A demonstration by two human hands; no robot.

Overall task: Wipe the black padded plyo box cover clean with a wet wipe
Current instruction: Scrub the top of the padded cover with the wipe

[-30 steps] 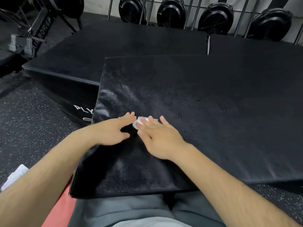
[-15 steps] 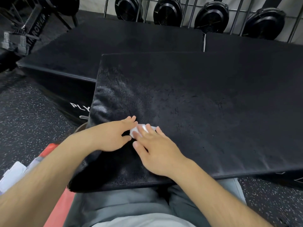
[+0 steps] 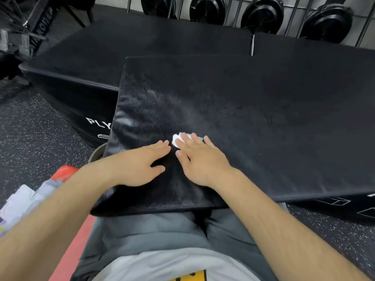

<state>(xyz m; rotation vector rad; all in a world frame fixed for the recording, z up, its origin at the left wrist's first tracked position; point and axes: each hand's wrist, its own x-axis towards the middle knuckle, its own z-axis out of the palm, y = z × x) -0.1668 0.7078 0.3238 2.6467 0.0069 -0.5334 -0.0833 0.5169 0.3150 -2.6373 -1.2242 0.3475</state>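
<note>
Across the person's lap, the black padded cover (image 3: 253,122) is lying flat, its near edge overhanging grey shorts (image 3: 162,230). The cover's left part is showing a glossy, wrinkled patch.

Wet wipe (image 3: 176,140): white, folded small, sitting on the near-left area of the cover, mostly hidden under fingers.

Right hand (image 3: 200,162) is pressing down on the wipe. Its fingers (image 3: 187,139) are lying straight and slightly spread over the wipe, not curling round it.

Left hand (image 3: 136,165) is resting palm-down on the cover just beside the right. Its fingers (image 3: 160,146) are lying straight and close together, thumb spread, holding nothing. The fingertips are sitting just short of the wipe.

Surroundings: two black plyo boxes (image 3: 142,43) are standing side by side beyond the cover, the left one showing white "PLY" lettering on its side. Black weight plates (image 3: 261,15) are hanging on a rack behind them. Speckled rubber floor (image 3: 40,128) is showing at left and right. A red mat (image 3: 67,173) is lying at near left, with a pale packet (image 3: 20,199) beside it, too blurred to identify.
</note>
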